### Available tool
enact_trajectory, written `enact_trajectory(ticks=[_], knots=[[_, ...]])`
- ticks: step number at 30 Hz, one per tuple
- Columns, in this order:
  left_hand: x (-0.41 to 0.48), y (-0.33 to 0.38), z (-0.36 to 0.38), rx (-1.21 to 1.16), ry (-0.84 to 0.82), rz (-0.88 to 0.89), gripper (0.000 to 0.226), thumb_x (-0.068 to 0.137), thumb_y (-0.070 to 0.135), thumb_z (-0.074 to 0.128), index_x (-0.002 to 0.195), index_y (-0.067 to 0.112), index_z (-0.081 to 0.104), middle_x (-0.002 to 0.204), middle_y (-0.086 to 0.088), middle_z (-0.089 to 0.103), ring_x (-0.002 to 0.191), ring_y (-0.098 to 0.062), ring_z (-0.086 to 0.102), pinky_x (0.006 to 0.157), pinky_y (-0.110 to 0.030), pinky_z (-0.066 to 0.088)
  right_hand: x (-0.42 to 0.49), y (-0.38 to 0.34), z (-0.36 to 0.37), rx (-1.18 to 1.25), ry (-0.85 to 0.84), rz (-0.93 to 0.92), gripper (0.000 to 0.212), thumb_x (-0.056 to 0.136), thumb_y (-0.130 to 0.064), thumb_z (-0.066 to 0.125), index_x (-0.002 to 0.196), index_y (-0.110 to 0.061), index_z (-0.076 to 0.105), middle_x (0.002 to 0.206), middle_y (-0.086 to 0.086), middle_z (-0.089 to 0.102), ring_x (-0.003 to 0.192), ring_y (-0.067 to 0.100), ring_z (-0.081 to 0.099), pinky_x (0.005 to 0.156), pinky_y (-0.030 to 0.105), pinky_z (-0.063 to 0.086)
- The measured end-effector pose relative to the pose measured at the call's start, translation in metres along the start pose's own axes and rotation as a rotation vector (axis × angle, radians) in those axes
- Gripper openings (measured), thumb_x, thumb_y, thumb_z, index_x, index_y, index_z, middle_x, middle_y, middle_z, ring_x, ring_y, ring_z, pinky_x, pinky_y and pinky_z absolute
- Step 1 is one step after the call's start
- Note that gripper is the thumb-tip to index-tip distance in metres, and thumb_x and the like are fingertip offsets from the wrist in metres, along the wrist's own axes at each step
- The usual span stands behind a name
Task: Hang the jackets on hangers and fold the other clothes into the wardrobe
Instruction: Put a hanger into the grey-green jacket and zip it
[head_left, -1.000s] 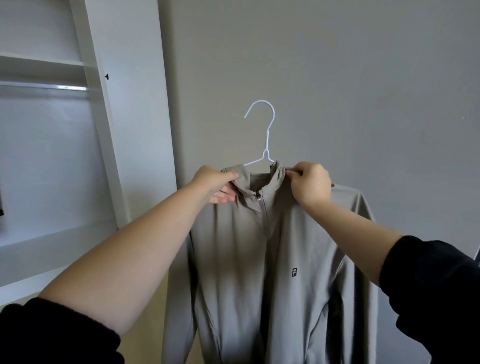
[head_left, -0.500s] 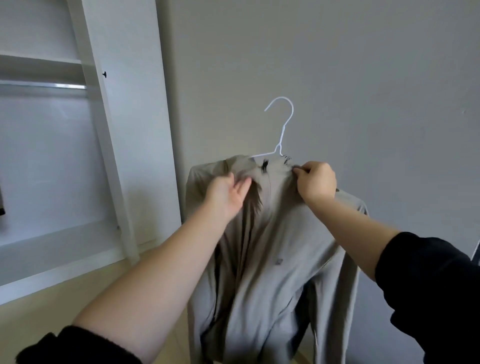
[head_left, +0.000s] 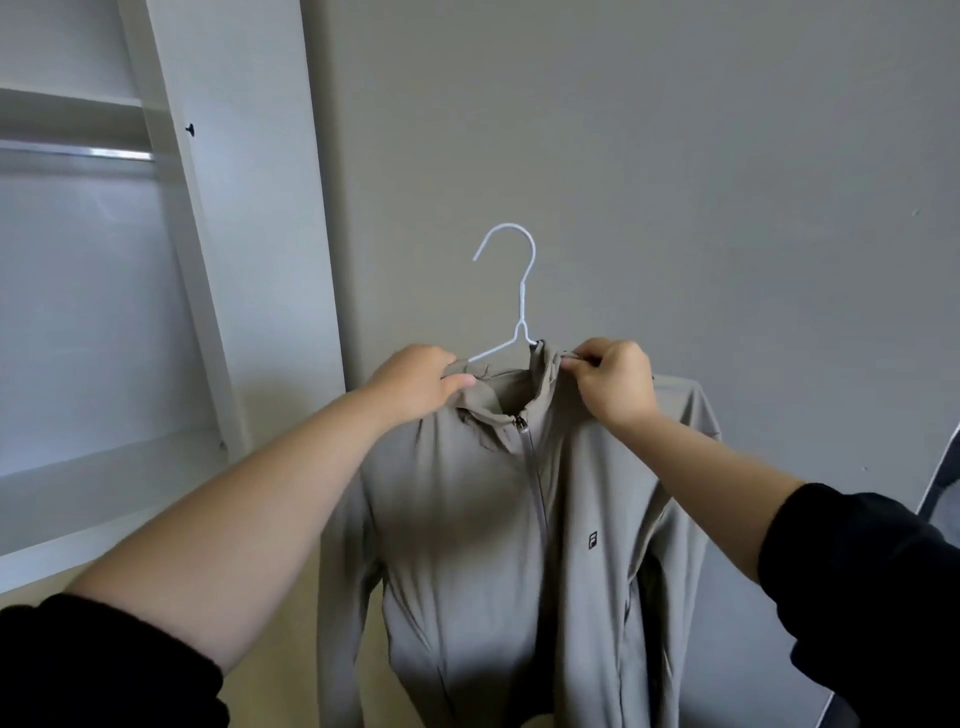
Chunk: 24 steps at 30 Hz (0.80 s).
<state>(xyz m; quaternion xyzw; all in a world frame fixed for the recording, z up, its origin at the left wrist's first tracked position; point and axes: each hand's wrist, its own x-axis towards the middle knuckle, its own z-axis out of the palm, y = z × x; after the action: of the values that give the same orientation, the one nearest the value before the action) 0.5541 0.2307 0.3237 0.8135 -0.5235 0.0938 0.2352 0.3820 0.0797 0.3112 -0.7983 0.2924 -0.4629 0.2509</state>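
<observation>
One pale grey-beige zip-front jacket with a stand-up collar, one thin white wire hanger and two bare hands fill the middle of the view. The jacket hangs on the hanger, held up in the air before a plain grey wall, just to the right of one white wardrobe. The hanger's single hook stands free above the collar, caught on nothing, with its open end toward the wardrobe. On the person's right the jacket shoulder lies spread over the hanger. On the left a short run of bare wire shows between the hanger's neck and the left hand.

The left hand is curled round the jacket's shoulder beside the collar, thumb on the front and fingers hidden behind the cloth. It grips the fabric; whether the wire is also in its grasp cannot be told. The right hand pinches the top edge of the collar on the other side, thumb against tightly bent fingers, a narrow grip on cloth alone.

The jacket has one zip, done up to the base of the collar, with one dark zip pull and one small black logo on the chest. Both forearms are bare below two black sleeves.

Inside the wardrobe one metal rail runs under one shelf, well apart from the hook.
</observation>
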Motion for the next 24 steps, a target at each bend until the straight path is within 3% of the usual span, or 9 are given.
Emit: enact_trajectory(ticks=[2, 5, 7, 9, 11, 13, 18, 21, 24], knots=[[-0.001, 0.005, 0.004, -0.097, 0.095, -0.038, 0.042, 0.094, 0.035, 0.056, 0.061, 0.011, 0.046, 0.062, -0.003, 0.048, 0.072, -0.026, 0.049, 0.06, -0.032, 0.029, 0.003, 0.0, -0.003, -0.035, 0.01, -0.038, 0.009, 0.086, -0.013, 0.065, 0.088, -0.007, 0.071, 0.088, 0.008, 0.069, 0.087, 0.023, 0.061, 0.075, 0.027, 0.044], [0.001, 0.007, 0.014, -0.143, 0.187, -0.056, 0.038, 0.093, 0.035, 0.058, 0.073, 0.003, 0.062, 0.07, -0.009, 0.06, 0.077, -0.028, 0.055, 0.063, -0.033, 0.039, 0.009, -0.009, -0.008, -0.1, 0.136, -0.086, 0.02, 0.088, -0.017, 0.054, 0.07, -0.011, 0.06, 0.076, 0.007, 0.058, 0.082, 0.027, 0.052, 0.07, 0.03, 0.039], [0.003, 0.008, 0.021, -0.133, 0.19, -0.042, 0.037, 0.093, 0.036, 0.058, 0.078, 0.003, 0.066, 0.076, -0.009, 0.065, 0.08, -0.028, 0.059, 0.069, -0.036, 0.045, 0.014, -0.02, -0.012, -0.2, 0.027, 0.063, 0.044, 0.088, -0.037, 0.053, 0.055, -0.012, 0.04, 0.056, 0.004, 0.044, 0.06, 0.027, 0.044, 0.056, 0.03, 0.034], [0.003, 0.012, 0.025, -0.108, 0.194, -0.035, 0.039, 0.093, 0.037, 0.056, 0.077, 0.003, 0.063, 0.071, -0.006, 0.059, 0.077, -0.027, 0.055, 0.063, -0.034, 0.04, 0.018, -0.021, -0.011, -0.347, -0.205, 0.172, 0.045, 0.084, -0.04, 0.059, 0.057, -0.008, 0.044, 0.057, 0.007, 0.049, 0.055, 0.025, 0.044, 0.053, 0.028, 0.035], [0.001, 0.015, 0.027, -0.084, 0.204, -0.033, 0.04, 0.094, 0.038, 0.056, 0.072, 0.004, 0.057, 0.064, -0.003, 0.049, 0.073, -0.026, 0.05, 0.059, -0.032, 0.031, 0.018, -0.018, -0.006, -0.208, -0.282, 0.194, 0.029, 0.084, -0.024, 0.062, 0.066, -0.002, 0.057, 0.065, 0.016, 0.056, 0.057, 0.025, 0.046, 0.055, 0.027, 0.037], [0.0, 0.011, 0.028, -0.068, 0.22, -0.056, 0.041, 0.094, 0.038, 0.055, 0.066, 0.009, 0.049, 0.061, -0.001, 0.044, 0.071, -0.025, 0.048, 0.058, -0.031, 0.029, 0.017, -0.016, -0.006, 0.21, -0.227, 0.337, 0.024, 0.087, -0.017, 0.064, 0.072, 0.002, 0.06, 0.069, 0.02, 0.06, 0.054, 0.025, 0.051, 0.055, 0.028, 0.042], [-0.005, 0.004, 0.027, -0.083, 0.286, -0.157, 0.045, 0.094, 0.039, 0.055, 0.059, 0.015, 0.038, 0.065, -0.002, 0.047, 0.072, -0.026, 0.045, 0.059, -0.031, 0.029, 0.022, -0.012, -0.019, 1.127, -0.124, 0.719, 0.016, 0.095, -0.008, 0.049, 0.081, -0.005, 0.056, 0.066, 0.005, 0.055, 0.061, 0.015, 0.059, 0.06, 0.025, 0.054], [-0.004, 0.009, 0.025, -0.129, 0.322, -0.163, 0.048, 0.094, 0.037, 0.055, 0.057, 0.016, 0.035, 0.062, -0.002, 0.044, 0.071, -0.028, 0.046, 0.058, -0.031, 0.028, 0.009, -0.004, -0.013, 1.001, -0.261, 0.894, 0.019, 0.093, -0.003, 0.041, 0.077, -0.007, 0.049, 0.055, 0.005, 0.055, 0.057, 0.015, 0.057, 0.052, 0.025, 0.053], [-0.007, 0.006, 0.027, -0.126, 0.313, -0.118, 0.046, 0.093, 0.036, 0.056, 0.058, 0.014, 0.036, 0.057, 0.0, 0.041, 0.07, -0.027, 0.046, 0.057, -0.032, 0.027, 0.007, 0.006, -0.016, 0.827, -0.528, 0.885, 0.011, 0.087, -0.009, 0.045, 0.078, -0.011, 0.051, 0.071, 0.005, 0.059, 0.069, 0.02, 0.054, 0.068, 0.031, 0.046]])
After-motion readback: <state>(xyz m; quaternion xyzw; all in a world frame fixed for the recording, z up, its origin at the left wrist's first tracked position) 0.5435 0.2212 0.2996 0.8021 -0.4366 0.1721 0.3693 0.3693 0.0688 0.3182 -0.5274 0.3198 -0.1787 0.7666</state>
